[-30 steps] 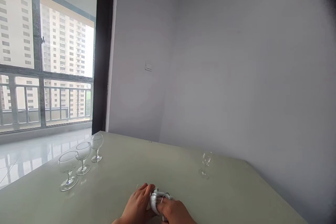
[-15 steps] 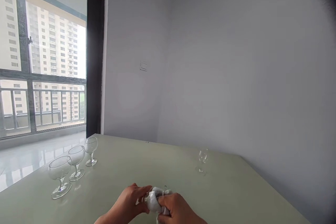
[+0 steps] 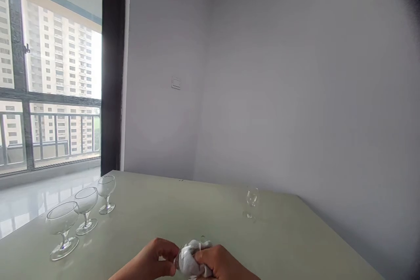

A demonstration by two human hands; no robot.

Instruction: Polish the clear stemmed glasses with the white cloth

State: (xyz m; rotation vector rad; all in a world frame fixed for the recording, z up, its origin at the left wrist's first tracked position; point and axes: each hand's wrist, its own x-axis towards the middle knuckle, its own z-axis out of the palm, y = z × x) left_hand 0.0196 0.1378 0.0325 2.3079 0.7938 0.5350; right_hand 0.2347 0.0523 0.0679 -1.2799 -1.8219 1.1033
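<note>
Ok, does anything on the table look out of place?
One stemmed glass stands alone toward the far right of the table, away from the row of three stemmed glasses; nothing looks spilled or broken.

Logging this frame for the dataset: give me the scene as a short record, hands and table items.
left hand: gripping grey cloth
right hand: gripping the same cloth
inside cloth: glass, mostly hidden
surface: pale green table
table, left: three stemmed glasses, upright in a row
table, right: one more stemmed glass, upright
background: wall switch, balcony window
</note>
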